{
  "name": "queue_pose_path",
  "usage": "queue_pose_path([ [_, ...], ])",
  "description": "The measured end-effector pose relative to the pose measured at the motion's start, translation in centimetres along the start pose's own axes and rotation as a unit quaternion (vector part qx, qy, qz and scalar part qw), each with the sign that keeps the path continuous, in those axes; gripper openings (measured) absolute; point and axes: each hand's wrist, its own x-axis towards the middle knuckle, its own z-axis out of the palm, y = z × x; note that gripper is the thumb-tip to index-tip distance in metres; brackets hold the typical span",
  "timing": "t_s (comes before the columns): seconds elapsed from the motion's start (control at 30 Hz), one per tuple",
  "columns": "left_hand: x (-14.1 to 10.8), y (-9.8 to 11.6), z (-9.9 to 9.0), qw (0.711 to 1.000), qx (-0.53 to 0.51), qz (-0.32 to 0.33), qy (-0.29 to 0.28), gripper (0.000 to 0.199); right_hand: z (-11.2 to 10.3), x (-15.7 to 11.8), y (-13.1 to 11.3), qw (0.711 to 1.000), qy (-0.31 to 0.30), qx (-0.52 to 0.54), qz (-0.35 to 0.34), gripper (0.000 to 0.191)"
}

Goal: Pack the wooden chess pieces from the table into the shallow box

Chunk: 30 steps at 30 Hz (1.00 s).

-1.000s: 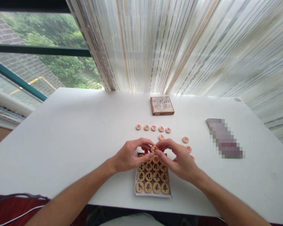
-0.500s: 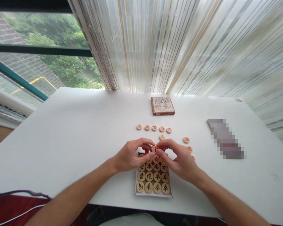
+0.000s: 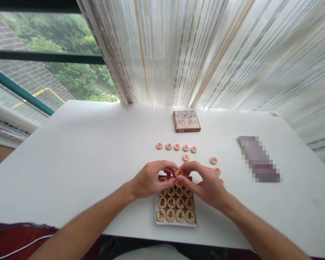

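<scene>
Between the fingertips of my left hand [image 3: 155,179] and my right hand [image 3: 202,179] is a round wooden Chinese chess piece [image 3: 179,173] with a red character. Both hands pinch it above the far end of a shallow open box [image 3: 176,224]. Rows of pieces with black characters, such as this black chess piece [image 3: 170,215], fill the near part of the box. Some red pieces, one of them a red chess piece [image 3: 179,183], lie at its far end, partly hidden by my fingers.
Beyond my hands, a row of several red pieces [image 3: 177,147] lies on the white table [image 3: 97,144], with a single piece [image 3: 186,157] nearer me. More red pieces [image 3: 213,160] lie right of my right hand. A box lid [image 3: 186,121] and a blurred-out flat object [image 3: 260,160] lie farther out.
The held piece has tilted a little and dropped slightly towards the box. Both hands keep their pinch, with my fingertips slightly shifted around it.
</scene>
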Motion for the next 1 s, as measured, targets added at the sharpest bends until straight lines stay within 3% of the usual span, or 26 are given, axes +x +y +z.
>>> queue_pose_path([
  [0.13,-0.16,0.03,0.24,1.0,-0.008,-0.016,-0.006,0.026,0.05,-0.06,0.09,1.0,0.009,-0.013,0.006,0.015],
  [0.47,0.02,0.13,0.38,1.0,0.011,0.012,-0.011,0.027,0.32,-0.08,-0.04,0.999,0.038,-0.013,0.021,0.014],
  [1.0,0.24,0.29,0.23,0.999,0.036,0.017,-0.007,0.024,0.2,-0.26,-0.37,0.999,0.029,-0.032,0.009,0.005],
])
